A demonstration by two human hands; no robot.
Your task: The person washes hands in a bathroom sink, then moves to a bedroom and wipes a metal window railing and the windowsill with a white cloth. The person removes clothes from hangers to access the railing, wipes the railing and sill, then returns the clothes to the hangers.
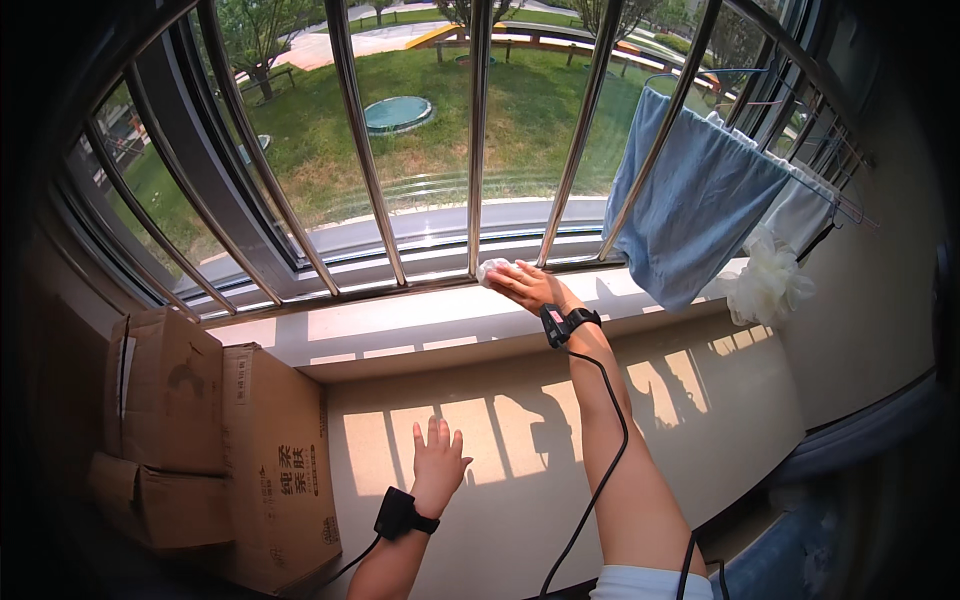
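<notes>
My right hand [532, 287] reaches forward to the window sill [375, 345], palm down. Under its fingertips is a crumpled white wad [492, 270], maybe tissue or a cloth. It sits at the foot of an upright metal bar [478, 150], against the lower rail. My left hand [437, 465] is held lower, over the sunlit beige surface [400, 545], fingers spread and holding nothing. Both wrists wear a black strapped device with a cable.
Cardboard boxes [275, 470] are stacked at the left. At the right a blue cloth [690, 200] hangs from a hanger, with a white mesh bath puff [768, 285] beside it. Behind the bars is a window frame [250, 190]; grass shows outside.
</notes>
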